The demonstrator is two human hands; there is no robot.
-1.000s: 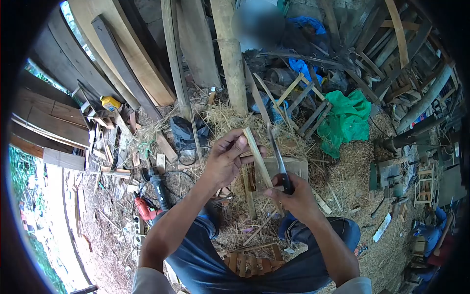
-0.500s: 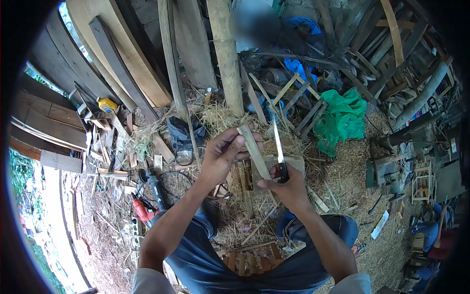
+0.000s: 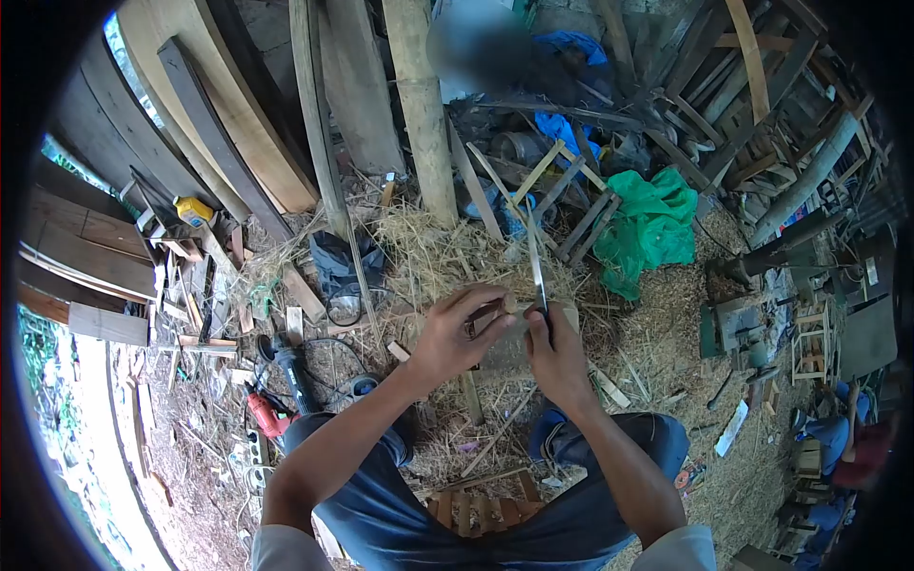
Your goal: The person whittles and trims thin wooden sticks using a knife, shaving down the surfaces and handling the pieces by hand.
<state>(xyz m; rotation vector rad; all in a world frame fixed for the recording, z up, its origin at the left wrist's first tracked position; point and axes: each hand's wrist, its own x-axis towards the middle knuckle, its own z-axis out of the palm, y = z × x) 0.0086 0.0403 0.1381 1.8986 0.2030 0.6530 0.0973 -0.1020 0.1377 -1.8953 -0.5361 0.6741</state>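
My left hand [image 3: 459, 331] is closed round a thin wooden strip [image 3: 510, 305], which is seen nearly end-on so that most of its length is hidden. A knife [image 3: 536, 262] with a dark handle is gripped in my right hand [image 3: 556, 354]. Its narrow blade points away from me, edge-on to the camera. The two hands are close together, with the strip's end just left of the knife handle; whether blade and strip touch, I cannot tell. Below them is a pale wooden block [image 3: 505, 356], partly covered by the hands.
Shavings cover the ground. A red power tool [image 3: 268, 415] and a dark grinder [image 3: 294, 373] with cords lie at left. A green plastic bag [image 3: 657, 228] is at right, beside a small wooden frame [image 3: 592, 221]. A bamboo post [image 3: 425, 133] stands ahead. Another person [image 3: 857, 433] sits far right.
The strip has swung from lying lengthwise across both hands to nearly end-on. My left hand has moved right and down, and the knife blade has turned from its flat face to edge-on.
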